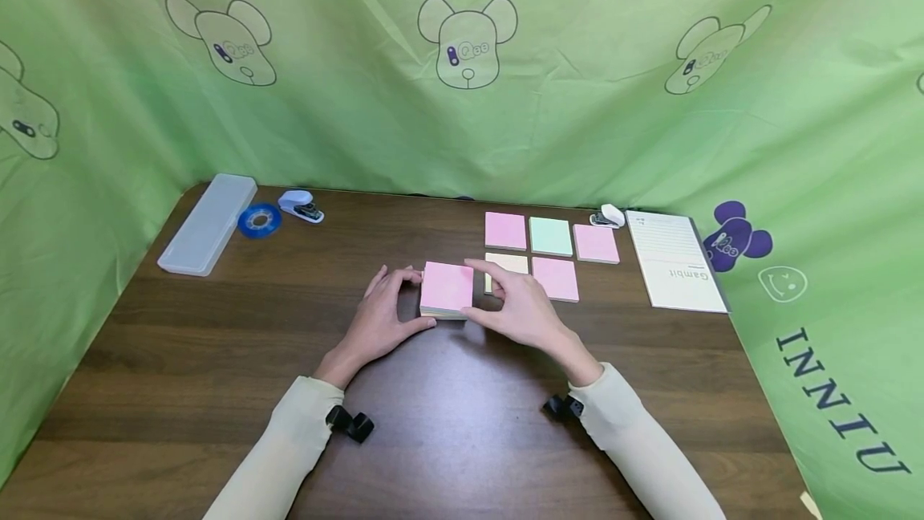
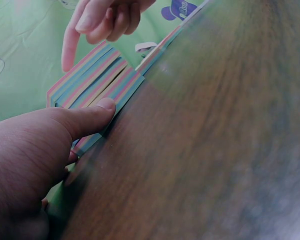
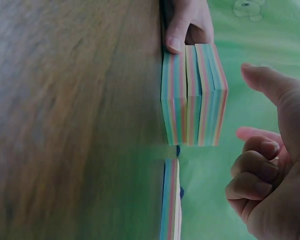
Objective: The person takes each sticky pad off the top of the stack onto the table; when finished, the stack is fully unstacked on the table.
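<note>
A stack of sticky note pads (image 1: 447, 286) with a pink top stands on the table in front of me. Its sides show multicoloured layers in the right wrist view, and the pads (image 3: 205, 100) sit slightly out of line. My left hand (image 1: 378, 313) holds the stack's lower left part, thumb on the near side and fingers behind, partly hidden. Beside the upper right of the stack hovers my right hand (image 1: 525, 307), holding nothing. Its thumb (image 3: 270, 82) and forefinger are spread apart, while the other fingers are bent. A gap separates it from the stack in the right wrist view.
Right of the stack lie more sticky note pads: several pink, a green one (image 1: 551, 236) and a yellow one (image 1: 511, 262). Beyond are a white stapler (image 1: 610, 216) and a notepad (image 1: 677, 261). Far left hold a pencil case (image 1: 209, 223), blue tape roll (image 1: 259, 221) and another stapler (image 1: 300, 205).
</note>
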